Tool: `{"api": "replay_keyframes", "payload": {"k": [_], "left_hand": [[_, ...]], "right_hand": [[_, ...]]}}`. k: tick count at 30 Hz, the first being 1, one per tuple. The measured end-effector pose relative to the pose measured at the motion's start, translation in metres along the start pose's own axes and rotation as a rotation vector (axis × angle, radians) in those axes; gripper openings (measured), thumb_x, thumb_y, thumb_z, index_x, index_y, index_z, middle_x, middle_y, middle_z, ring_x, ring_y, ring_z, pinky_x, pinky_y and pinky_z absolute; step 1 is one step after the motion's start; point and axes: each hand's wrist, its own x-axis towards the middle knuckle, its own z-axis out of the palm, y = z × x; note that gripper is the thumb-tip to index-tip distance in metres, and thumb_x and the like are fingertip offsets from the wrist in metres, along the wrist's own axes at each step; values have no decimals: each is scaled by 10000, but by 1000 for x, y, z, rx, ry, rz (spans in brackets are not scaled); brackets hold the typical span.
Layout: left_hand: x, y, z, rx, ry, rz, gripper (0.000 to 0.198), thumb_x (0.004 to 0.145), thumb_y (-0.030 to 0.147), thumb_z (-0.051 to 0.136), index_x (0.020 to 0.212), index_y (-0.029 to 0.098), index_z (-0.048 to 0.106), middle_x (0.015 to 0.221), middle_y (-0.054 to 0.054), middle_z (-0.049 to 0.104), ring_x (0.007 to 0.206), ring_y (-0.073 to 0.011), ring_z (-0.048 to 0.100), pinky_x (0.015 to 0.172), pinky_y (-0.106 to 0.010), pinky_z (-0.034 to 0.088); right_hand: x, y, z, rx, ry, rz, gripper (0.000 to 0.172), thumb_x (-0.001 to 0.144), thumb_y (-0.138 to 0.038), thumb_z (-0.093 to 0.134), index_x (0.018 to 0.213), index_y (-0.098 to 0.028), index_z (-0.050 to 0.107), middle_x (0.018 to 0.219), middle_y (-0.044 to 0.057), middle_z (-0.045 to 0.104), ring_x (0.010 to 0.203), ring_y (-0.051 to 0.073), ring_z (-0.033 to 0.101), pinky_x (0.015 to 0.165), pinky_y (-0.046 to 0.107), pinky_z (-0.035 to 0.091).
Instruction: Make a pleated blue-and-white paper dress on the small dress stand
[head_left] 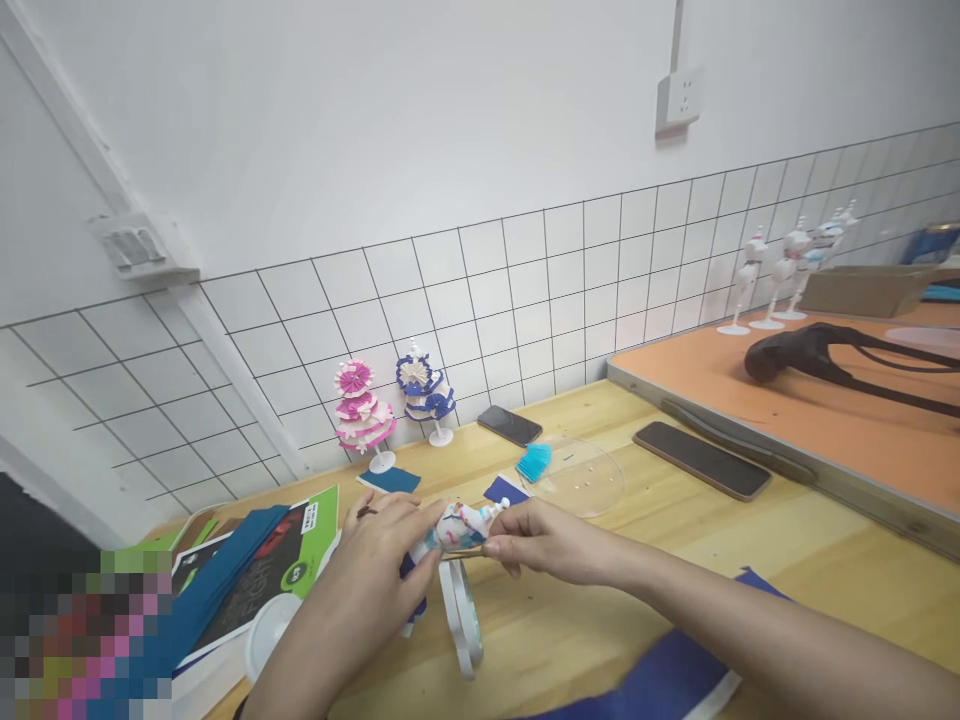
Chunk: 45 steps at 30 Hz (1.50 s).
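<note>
Both of my hands meet over the wooden table (750,560) around a small white doll figure (461,527) with blue and pink marks. My left hand (375,570) curls its fingers on the figure's left side. My right hand (544,545) pinches the right side with thumb and fingers. A roll of white tape (463,615) stands on edge just below the figure. Blue paper (675,675) lies under my right forearm.
Two finished paper-dress dolls, pink (362,412) and blue (427,392), stand by the tiled wall. Two phones (511,425) (703,459), a clear round disc (581,475), a teal paper fan (535,462) and a green booklet (285,560) lie around. An orange board (787,400) with several white figures (780,270) sits right.
</note>
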Motion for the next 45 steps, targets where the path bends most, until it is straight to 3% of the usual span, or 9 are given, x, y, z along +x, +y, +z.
{"api": "replay_keyframes", "payload": {"k": [17,24,34,39,45], "left_hand": [[2,6,2,55,46,-43,323,816,172,496,1090,288,622,899,-28,655,916,-233,551,881,-423,383],[1,4,1,26,52,-14,300,823,209,506,1077,320,622,895,-18,656,879,-217,559,877,-413,380],[2,6,1,10,8,-25,206,837,219,484,986,290,608,875,-2,638,891,-214,541,882,-405,348],[1,6,0,7,0,-19,178,834,215,485,919,284,625,836,0,640,850,-209,543,866,-403,352],[2,2,2,-5,28,-6,245,818,207,510,1004,301,639,875,-11,655,877,-217,549,872,-404,369]], "right_hand": [[-3,1,11,-253,183,-36,301,866,-358,511,669,-151,603,581,-26,516,562,104,465,527,200,326],[-4,2,8,-190,170,22,413,876,-437,476,591,-153,567,495,-55,389,459,77,350,459,204,259],[-4,-2,10,-252,182,4,317,850,-343,513,599,-155,560,524,-42,450,488,83,381,472,202,276],[-4,-3,10,-285,188,8,322,839,-355,523,579,-166,506,520,-54,397,485,77,347,452,200,241],[-5,-1,10,-294,201,2,364,835,-363,534,537,-172,446,503,-71,309,470,70,292,444,207,219]]}}
